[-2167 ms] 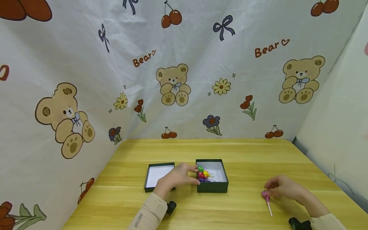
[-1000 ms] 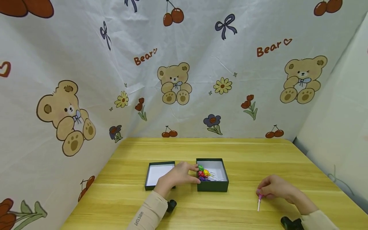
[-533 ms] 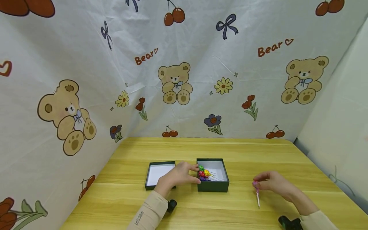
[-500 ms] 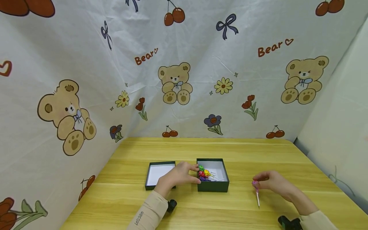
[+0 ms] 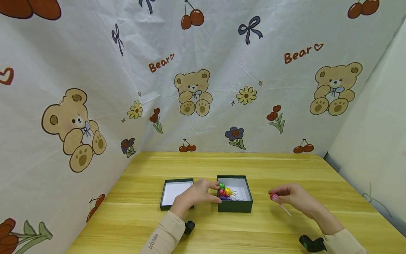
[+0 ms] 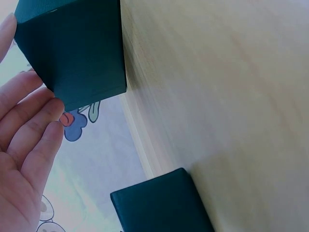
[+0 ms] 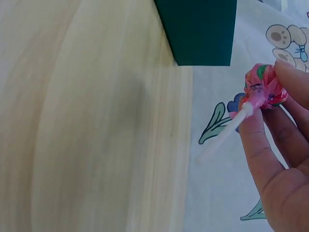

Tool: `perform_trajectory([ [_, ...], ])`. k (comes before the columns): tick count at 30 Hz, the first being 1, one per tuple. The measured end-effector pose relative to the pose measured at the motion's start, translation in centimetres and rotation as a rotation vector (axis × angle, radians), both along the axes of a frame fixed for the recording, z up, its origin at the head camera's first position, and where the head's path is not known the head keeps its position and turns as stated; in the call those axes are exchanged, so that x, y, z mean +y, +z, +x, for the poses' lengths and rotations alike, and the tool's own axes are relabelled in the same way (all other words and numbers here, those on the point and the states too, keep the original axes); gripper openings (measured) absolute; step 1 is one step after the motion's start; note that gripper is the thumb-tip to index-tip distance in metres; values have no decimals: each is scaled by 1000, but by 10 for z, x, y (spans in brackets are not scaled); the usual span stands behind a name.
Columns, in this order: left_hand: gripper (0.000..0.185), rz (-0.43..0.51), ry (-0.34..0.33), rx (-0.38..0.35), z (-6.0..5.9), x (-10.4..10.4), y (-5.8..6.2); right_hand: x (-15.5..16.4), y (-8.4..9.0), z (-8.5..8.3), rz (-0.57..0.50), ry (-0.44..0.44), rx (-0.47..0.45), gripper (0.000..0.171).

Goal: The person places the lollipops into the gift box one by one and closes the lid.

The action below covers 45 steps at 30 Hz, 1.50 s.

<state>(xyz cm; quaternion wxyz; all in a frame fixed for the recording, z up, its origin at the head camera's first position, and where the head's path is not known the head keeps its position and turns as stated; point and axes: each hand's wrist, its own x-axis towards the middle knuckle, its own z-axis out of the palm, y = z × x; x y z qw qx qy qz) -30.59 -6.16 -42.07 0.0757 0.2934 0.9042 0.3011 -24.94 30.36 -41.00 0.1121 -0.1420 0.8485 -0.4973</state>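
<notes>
In the head view my right hand (image 5: 299, 199) pinches a pink-wrapped lollipop (image 5: 274, 197) by its candy end, above the table right of the box. Its white stick slants down to the right; in the right wrist view the lollipop (image 7: 263, 87) shows red and green marks. My left hand (image 5: 200, 192) rests its thumb and fingers against the left side of the dark green box (image 5: 234, 206); the left wrist view shows these fingers (image 6: 38, 111) fairly straight. Several lollipops (image 5: 224, 191) in green, red, yellow and purple wrappers lie inside the box's left part, sticks pointing right.
A shallow green lid (image 5: 176, 193) with a white inside lies left of the box, partly behind the left forearm. The wood-grain table (image 5: 269, 169) ends at a bear-print cloth (image 5: 222, 134) at the back. Black cameras (image 5: 312, 244) sit at the wrists.
My right hand has moved left and away from me toward the box, raising the lollipop, whose stick now points right and down. The left hand stays at the box.
</notes>
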Motion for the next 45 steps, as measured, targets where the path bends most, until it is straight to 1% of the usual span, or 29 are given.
perform_trajectory([
  [2,52,-2,-2,3,0,0,-1,-5,2,-1,-1,4,19,50],
  [8,52,-4,-4,10,-1,-1,-1,-24,12,-4,35,-46,60,44],
  [11,51,-2,-3,11,0,0,-1,-31,14,-5,36,-47,79,41],
  [21,52,8,-7,0,-1,-1,-1,-59,23,-15,5,-20,129,38],
  [28,52,3,-15,13,-3,0,-2,-86,32,-24,0,45,156,24],
  [34,53,-5,-19,22,-4,0,-3,-104,27,-36,-25,103,145,22],
  [40,53,-8,-19,17,-5,0,-2,-115,16,-47,-32,137,126,24],
  [45,52,-1,-29,17,-5,0,-1,-120,6,-52,-37,159,105,23],
])
